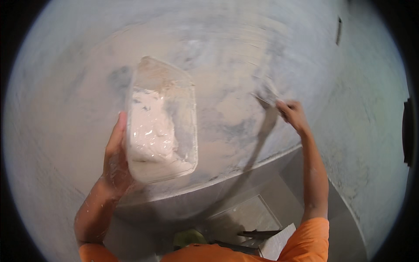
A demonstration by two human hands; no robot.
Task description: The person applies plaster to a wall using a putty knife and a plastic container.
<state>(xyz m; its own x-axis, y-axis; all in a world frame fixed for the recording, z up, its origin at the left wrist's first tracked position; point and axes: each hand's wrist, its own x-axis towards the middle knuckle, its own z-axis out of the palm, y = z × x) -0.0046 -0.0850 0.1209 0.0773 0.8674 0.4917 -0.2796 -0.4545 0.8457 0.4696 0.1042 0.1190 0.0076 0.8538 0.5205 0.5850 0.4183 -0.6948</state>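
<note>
white paste (150, 126) in tub (187, 115), left hand (117, 163) holding it; right hand (294, 114) grips a scraper (264, 101) above the wall's (231, 56) lower edge.

Clear rectangular plastic tub (186, 122) is left, creamy white paste (152, 131) inside; over right, a flat metal blade (267, 94); behind both, the grey plastered wall (222, 56)!

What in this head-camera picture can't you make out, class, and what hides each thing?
Left hand: head view, partly hidden behind the tub.
Scraper: head view, its blade blurred, its handle hidden in the right hand.
Green thing: head view, low down, partly covered by the orange shirt; its kind is unclear.
Dark thing: head view, right side, cut off by the fisheye rim.
</note>
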